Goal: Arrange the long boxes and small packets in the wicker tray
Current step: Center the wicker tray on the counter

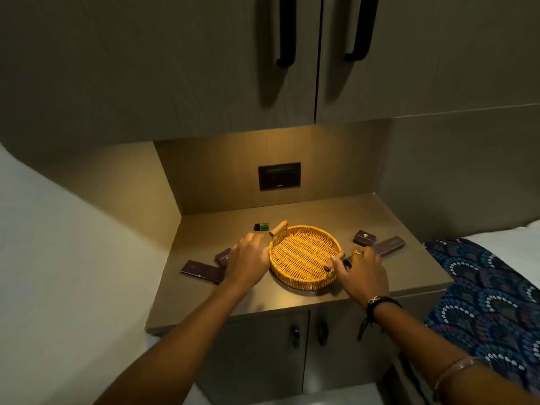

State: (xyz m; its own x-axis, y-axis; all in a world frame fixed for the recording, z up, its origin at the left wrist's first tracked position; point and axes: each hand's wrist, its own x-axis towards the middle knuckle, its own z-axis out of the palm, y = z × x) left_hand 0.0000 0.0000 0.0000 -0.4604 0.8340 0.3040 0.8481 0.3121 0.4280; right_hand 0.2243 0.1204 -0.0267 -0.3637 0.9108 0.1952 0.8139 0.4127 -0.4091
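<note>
Both hands are down at the wicker tray [304, 252] right now. My left hand [248, 258] sits flat against the tray's left rim, fingers loosely spread and not pinching anything. My right hand [362, 273] is at the tray's right side, thumb up against the small wooden handle [334, 262] there, the other fingers spread out over the counter; I can't tell if it really has a grip on the handle or is just touching it. There's a ring on one finger and dark bands on that wrist.

The tray itself is round, woven, yellow under the lamp, with nothing in it, sitting about mid-counter [292, 299]. A second wooden handle [278, 228] sticks out on its far-left edge.

Left of the tray, partly hidden behind my left hand, is a small dark packet [222, 256], and nearer and further left a long dark box [201, 271] lies flat. On the right there's another small dark packet [364, 238] on the far side, and just beside it a long dark box [390, 245] angled away, its near end tucked behind my right hand. A little green and black thing [261, 227] sits at the far left near the handle, too small to make out.

Black wall socket plate [279, 176] on the back panel, patterned blue bedspread [482, 293] off to the right.
</note>
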